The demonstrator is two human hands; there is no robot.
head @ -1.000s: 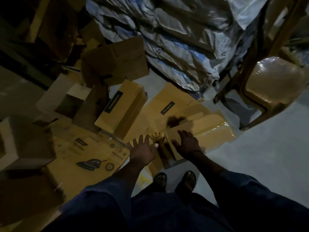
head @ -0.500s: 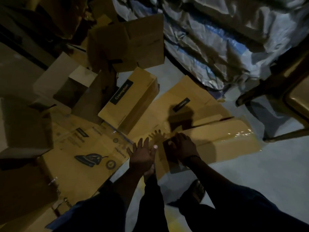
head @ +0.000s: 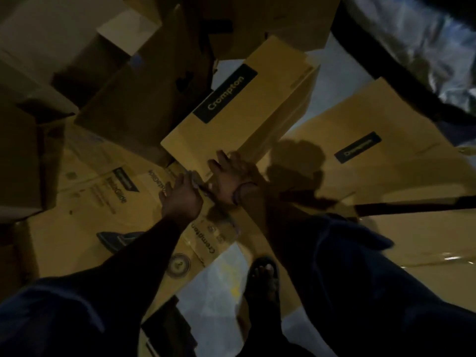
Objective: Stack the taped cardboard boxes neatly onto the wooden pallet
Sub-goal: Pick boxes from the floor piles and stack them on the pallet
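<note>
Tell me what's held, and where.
Right hand lies on the near end of the Crompton box; left hand is at its near corner. Grip cannot be told.

Crinkled silver tarpaulin (head: 425, 47) at upper right, pale grey floor (head: 219, 284), dark sandal (head: 262, 276) on it

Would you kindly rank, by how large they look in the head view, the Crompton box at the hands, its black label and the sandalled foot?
1. Crompton box: clearly the largest.
2-3. Its black label and the sandalled foot: about alike, and the dim wide-angle picture makes ranking them unsure.
</note>
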